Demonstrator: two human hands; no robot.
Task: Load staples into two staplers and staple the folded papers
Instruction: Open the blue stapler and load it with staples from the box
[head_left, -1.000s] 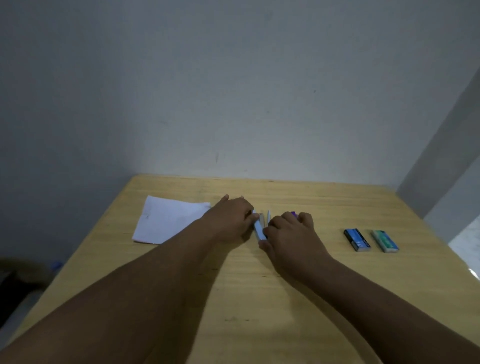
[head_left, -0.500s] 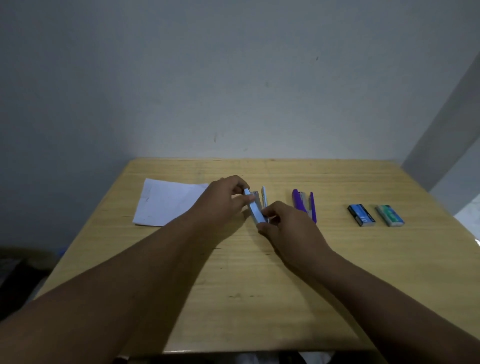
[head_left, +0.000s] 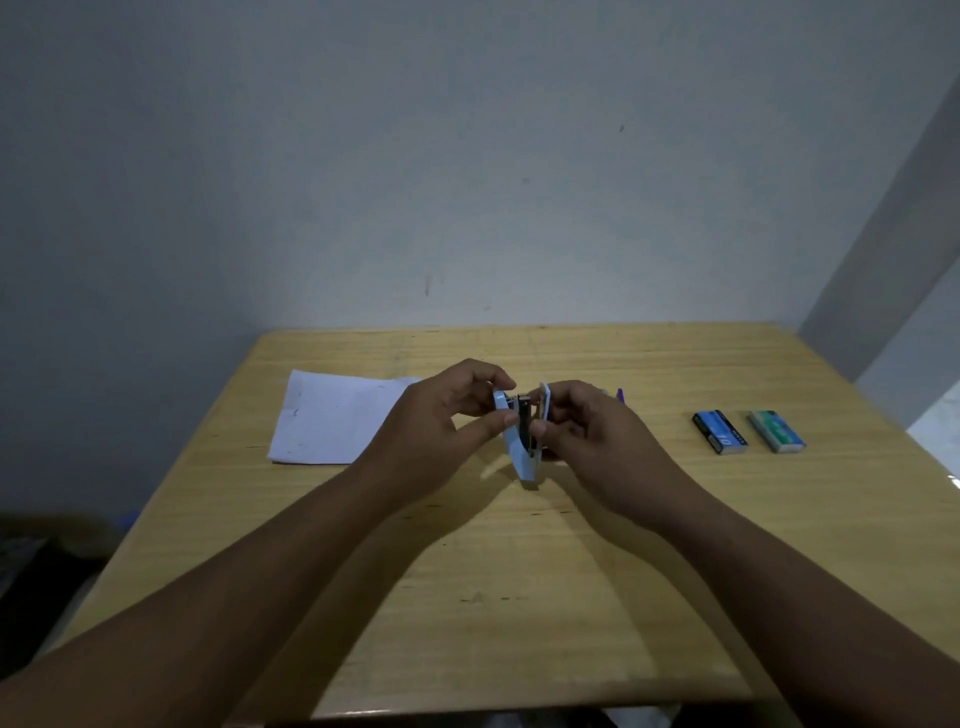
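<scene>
Two bare hands hold a light-blue stapler above the middle of a wooden counter, its arms spread apart in a V with the hinge end pointing down toward the wood and the dark metal staple channel exposed between them. The left hand pinches the stapler's left arm between thumb and fingers; the right hand grips the right arm the same way. A white sheet of paper lies flat on the counter to the left, just behind the left hand. Only a sliver of a purple stapler shows past the right hand's knuckles. Farther right, well apart from the hands, a blue staple box and a green staple box lie side by side.
</scene>
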